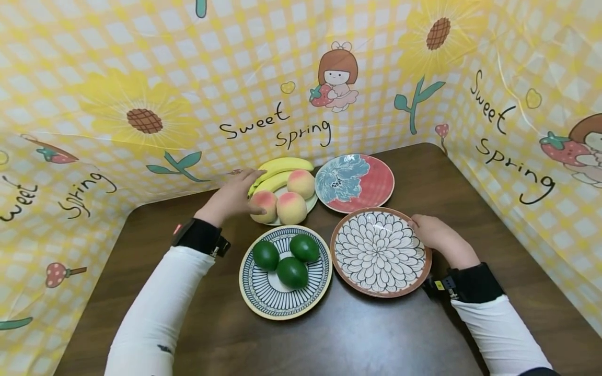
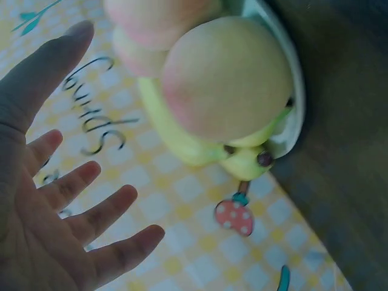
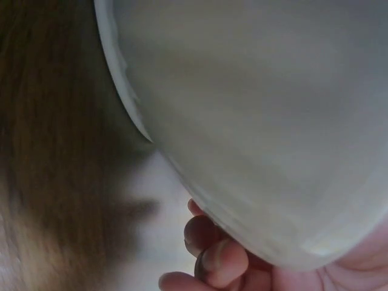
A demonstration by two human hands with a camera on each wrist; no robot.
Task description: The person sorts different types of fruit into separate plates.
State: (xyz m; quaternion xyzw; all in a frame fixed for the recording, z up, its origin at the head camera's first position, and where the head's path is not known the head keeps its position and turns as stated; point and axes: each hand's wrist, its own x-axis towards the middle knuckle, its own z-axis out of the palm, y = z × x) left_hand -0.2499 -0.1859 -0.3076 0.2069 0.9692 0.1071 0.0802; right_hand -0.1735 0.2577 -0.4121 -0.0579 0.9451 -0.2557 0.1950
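My right hand (image 1: 437, 235) grips the right rim of a brown-edged plate (image 1: 376, 253) with a black-and-white petal pattern. In the right wrist view its pale underside (image 3: 254, 121) shows, raised off the table, with curled fingers (image 3: 224, 260) below the rim. My left hand (image 1: 230, 197) is spread beside a small pale plate (image 1: 312, 205) at the back. That plate carries yellow bananas (image 1: 287, 165) and three peaches (image 1: 292, 208). In the left wrist view the fingers (image 2: 109, 212) are apart and hold nothing; the nearest peach (image 2: 227, 79) is separate from them.
A blue-rimmed striped plate (image 1: 285, 308) bears three green avocado-like fruits (image 1: 292, 273) at front centre. Behind the petal plate lies a red plate with a blue flower (image 1: 373, 183). Yellow checked cloth (image 1: 263, 62) walls the back and sides of the brown table (image 1: 197, 324).
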